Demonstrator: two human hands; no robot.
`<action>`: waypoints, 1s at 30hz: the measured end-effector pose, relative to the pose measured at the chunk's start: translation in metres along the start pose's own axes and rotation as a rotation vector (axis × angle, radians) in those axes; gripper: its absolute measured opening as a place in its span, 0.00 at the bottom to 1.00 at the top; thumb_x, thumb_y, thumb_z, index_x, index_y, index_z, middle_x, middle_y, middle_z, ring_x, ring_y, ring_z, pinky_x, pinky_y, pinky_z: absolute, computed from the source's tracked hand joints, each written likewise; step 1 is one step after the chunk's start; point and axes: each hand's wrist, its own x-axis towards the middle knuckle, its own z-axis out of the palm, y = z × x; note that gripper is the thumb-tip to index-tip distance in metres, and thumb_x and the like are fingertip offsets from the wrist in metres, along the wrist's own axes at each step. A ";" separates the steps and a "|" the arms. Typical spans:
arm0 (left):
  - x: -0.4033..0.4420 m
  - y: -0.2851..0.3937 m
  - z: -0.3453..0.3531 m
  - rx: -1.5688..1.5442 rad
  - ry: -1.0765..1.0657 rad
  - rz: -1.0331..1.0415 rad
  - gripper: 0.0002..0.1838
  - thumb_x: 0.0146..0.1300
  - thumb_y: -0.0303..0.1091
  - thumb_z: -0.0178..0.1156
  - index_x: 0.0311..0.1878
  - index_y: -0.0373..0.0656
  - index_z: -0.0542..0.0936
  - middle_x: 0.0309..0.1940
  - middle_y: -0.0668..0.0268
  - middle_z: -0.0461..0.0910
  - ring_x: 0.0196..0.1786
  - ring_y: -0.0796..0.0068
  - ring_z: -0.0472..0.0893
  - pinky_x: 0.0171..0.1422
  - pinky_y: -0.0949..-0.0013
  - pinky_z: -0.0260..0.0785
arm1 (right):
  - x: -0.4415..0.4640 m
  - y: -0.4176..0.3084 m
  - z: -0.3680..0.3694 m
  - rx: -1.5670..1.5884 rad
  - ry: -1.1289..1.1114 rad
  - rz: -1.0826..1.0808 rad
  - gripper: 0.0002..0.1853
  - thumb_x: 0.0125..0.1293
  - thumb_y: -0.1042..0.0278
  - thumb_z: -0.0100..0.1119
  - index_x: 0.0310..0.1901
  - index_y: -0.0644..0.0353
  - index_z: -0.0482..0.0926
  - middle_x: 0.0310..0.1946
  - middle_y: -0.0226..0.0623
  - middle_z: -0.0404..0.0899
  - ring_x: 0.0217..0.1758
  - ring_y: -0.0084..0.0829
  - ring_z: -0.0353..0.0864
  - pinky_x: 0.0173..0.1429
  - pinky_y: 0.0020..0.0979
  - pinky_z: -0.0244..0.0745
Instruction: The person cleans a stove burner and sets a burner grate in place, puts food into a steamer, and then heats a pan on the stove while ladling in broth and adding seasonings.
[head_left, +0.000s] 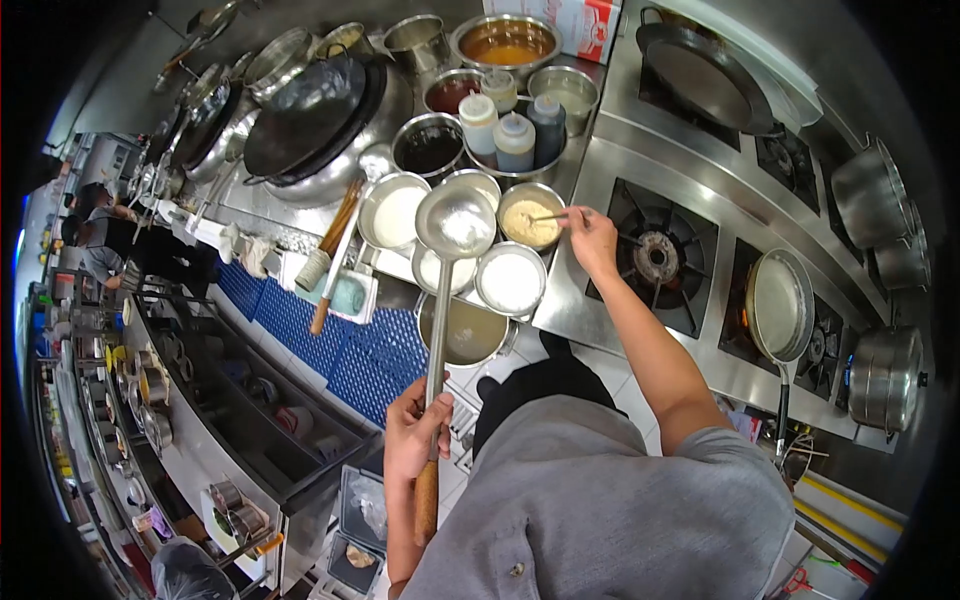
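My left hand (418,430) is closed around the long handle of a wok ladle (455,220). The ladle's wide metal bowl hangs over several round tubs of white powder or grains, partly hiding one behind it. My right hand (590,240) pinches the thin handle of a small spoon (548,217). That spoon's end dips into a tub of pale yellow granules (528,222). Just below sits a tub of white powder (511,279), and another white-filled tub (395,212) stands to the left. What the ladle bowl contains, if anything, I cannot make out clearly.
Squeeze bottles (514,140) stand in a metal bowl beyond the tubs, near a pot of dark sauce (428,147). A gas burner (655,257) lies to the right, with a frying pan (780,305) farther over. Left are a large wok (310,115) and co-workers (105,235).
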 end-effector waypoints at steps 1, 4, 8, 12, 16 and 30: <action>0.002 -0.001 -0.001 0.003 -0.009 0.014 0.21 0.69 0.34 0.61 0.58 0.30 0.74 0.22 0.70 0.72 0.14 0.84 0.70 0.16 0.77 0.64 | 0.002 0.004 -0.003 0.017 0.008 0.019 0.16 0.72 0.61 0.51 0.41 0.61 0.86 0.32 0.36 0.88 0.36 0.31 0.87 0.45 0.30 0.78; 0.009 -0.003 -0.004 0.002 -0.014 0.011 0.19 0.69 0.34 0.61 0.57 0.30 0.75 0.22 0.70 0.72 0.14 0.84 0.71 0.16 0.77 0.64 | 0.003 0.011 -0.016 0.073 0.041 0.059 0.16 0.72 0.60 0.51 0.42 0.61 0.86 0.32 0.35 0.88 0.35 0.27 0.85 0.44 0.29 0.76; 0.020 -0.004 -0.010 0.057 -0.085 0.055 0.19 0.69 0.38 0.61 0.55 0.32 0.76 0.21 0.71 0.72 0.14 0.84 0.71 0.16 0.77 0.65 | -0.006 -0.024 -0.038 0.134 0.074 0.081 0.16 0.72 0.60 0.51 0.43 0.59 0.86 0.32 0.33 0.88 0.33 0.23 0.82 0.43 0.28 0.74; 0.026 0.002 -0.013 0.055 -0.159 0.052 0.19 0.68 0.40 0.61 0.53 0.33 0.77 0.21 0.72 0.72 0.14 0.85 0.71 0.16 0.77 0.65 | -0.022 -0.053 -0.030 0.205 0.060 -0.165 0.15 0.74 0.59 0.52 0.44 0.59 0.85 0.32 0.31 0.88 0.33 0.25 0.81 0.42 0.30 0.73; 0.033 0.003 -0.018 -0.093 -0.229 0.047 0.15 0.69 0.39 0.61 0.46 0.34 0.77 0.22 0.70 0.73 0.16 0.83 0.72 0.18 0.77 0.66 | -0.067 -0.111 -0.038 -0.386 0.362 -0.858 0.07 0.66 0.68 0.60 0.42 0.54 0.85 0.35 0.28 0.85 0.42 0.34 0.75 0.53 0.36 0.63; -0.035 0.021 0.076 -0.115 -0.373 0.069 0.19 0.72 0.37 0.53 0.55 0.29 0.74 0.19 0.66 0.72 0.09 0.81 0.68 0.09 0.79 0.61 | -0.090 0.045 -0.011 0.238 0.238 0.058 0.27 0.65 0.49 0.63 0.54 0.65 0.74 0.38 0.43 0.80 0.43 0.40 0.80 0.50 0.38 0.74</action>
